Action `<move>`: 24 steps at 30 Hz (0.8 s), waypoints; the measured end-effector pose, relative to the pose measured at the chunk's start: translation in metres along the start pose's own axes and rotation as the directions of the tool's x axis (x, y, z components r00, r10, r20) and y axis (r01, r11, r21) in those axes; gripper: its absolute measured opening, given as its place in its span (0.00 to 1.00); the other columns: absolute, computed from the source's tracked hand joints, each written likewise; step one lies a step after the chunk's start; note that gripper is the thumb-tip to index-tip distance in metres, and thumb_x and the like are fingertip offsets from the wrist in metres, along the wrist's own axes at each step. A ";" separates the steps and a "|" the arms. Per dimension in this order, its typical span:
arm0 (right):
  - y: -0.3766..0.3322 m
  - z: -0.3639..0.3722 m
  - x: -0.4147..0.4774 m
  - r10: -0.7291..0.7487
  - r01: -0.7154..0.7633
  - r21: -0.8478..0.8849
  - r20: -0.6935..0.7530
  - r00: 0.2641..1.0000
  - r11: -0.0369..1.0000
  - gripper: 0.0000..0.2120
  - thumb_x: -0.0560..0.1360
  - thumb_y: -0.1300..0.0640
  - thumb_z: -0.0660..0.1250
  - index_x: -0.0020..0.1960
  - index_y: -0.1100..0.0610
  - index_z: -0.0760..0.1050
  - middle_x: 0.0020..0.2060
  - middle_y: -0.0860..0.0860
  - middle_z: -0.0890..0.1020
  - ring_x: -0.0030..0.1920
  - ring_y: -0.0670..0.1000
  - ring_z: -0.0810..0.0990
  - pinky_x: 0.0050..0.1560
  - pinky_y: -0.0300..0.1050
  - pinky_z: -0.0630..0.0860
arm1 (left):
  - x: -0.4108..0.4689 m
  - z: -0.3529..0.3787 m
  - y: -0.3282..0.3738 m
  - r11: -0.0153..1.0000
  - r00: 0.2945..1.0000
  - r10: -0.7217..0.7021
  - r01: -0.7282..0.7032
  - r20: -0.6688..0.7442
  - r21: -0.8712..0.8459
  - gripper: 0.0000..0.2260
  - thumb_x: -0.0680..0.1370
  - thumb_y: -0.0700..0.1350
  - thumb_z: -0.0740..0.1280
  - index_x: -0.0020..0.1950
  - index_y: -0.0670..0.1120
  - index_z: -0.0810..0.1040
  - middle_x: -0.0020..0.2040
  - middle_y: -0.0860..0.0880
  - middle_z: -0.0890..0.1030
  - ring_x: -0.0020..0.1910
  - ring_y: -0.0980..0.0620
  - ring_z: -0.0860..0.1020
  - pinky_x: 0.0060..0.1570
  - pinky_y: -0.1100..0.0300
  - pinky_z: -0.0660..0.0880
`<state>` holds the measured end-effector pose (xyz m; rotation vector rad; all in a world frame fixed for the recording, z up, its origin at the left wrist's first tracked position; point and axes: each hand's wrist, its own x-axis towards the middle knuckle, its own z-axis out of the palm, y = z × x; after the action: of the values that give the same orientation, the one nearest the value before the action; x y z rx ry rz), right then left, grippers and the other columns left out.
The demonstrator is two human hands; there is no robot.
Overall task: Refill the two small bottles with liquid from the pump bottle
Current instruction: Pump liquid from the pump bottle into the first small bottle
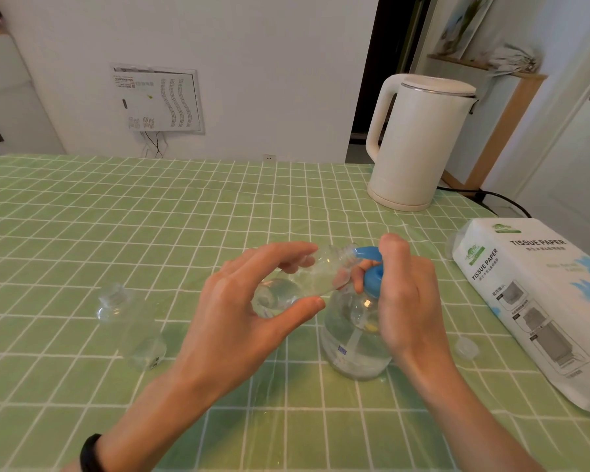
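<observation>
Leaning clear small bottle (297,287) pinched by left fingers (280,254), right fingers (394,248) round blue pump (372,274)

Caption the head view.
Left hand holds a small bottle to the spout of the pump bottle; right hand grips its head.

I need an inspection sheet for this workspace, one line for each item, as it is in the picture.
Surface: green checked cloth covers the table.
Job's things: held small bottle tilted, mouth at the blue spout of the pump bottle; second small bottle uncapped, at left, apart; loose cap at right.
Clutter: white kettle; tissue paper pack.
Hands: left hand grips held small bottle; right hand grips the pump head.
Cables: black cable behind kettle; thin wires under wall panel.
Surroundings: white wall, dark doorway.
</observation>
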<state>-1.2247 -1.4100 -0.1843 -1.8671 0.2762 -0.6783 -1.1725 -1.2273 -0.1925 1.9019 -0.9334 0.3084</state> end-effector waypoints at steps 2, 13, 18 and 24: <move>0.000 0.000 0.001 -0.019 0.019 -0.007 -0.001 1.000 1.000 0.29 0.77 0.47 0.52 0.28 0.66 0.72 0.31 0.54 0.86 0.28 0.45 0.77 0.32 0.43 0.71 | 0.000 0.000 0.000 1.000 1.000 0.001 -0.001 0.006 0.010 0.22 0.74 0.58 0.73 0.66 0.55 0.80 0.57 0.63 0.84 0.57 0.61 0.81 0.56 0.76 0.68; 0.000 0.001 -0.001 0.008 -0.008 0.005 -0.024 1.000 1.000 0.32 0.76 0.37 0.50 0.27 0.60 0.72 0.34 0.50 0.88 0.35 0.51 0.83 0.36 0.38 0.75 | 0.000 0.001 -0.001 1.000 1.000 -0.001 0.001 0.000 0.007 0.22 0.73 0.58 0.73 0.66 0.55 0.80 0.56 0.63 0.84 0.57 0.60 0.81 0.56 0.75 0.68; -0.002 -0.001 0.001 -0.015 0.015 -0.021 0.000 1.000 1.000 0.29 0.77 0.47 0.51 0.29 0.67 0.73 0.31 0.55 0.85 0.29 0.46 0.77 0.34 0.45 0.72 | 0.000 0.001 -0.001 1.000 1.000 0.009 -0.009 0.008 0.012 0.22 0.74 0.58 0.73 0.67 0.56 0.79 0.57 0.64 0.83 0.57 0.63 0.81 0.56 0.76 0.68; -0.001 0.000 -0.001 0.010 -0.010 -0.010 -0.025 1.000 1.000 0.30 0.79 0.44 0.52 0.27 0.61 0.71 0.32 0.51 0.87 0.32 0.51 0.81 0.33 0.41 0.74 | 0.000 0.002 0.000 1.000 1.000 0.009 -0.009 0.005 0.004 0.22 0.74 0.57 0.73 0.66 0.54 0.80 0.56 0.62 0.84 0.57 0.61 0.81 0.56 0.76 0.68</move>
<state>-1.2257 -1.4090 -0.1839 -1.8668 0.3055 -0.6954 -1.1726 -1.2285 -0.1939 1.9032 -0.9453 0.3104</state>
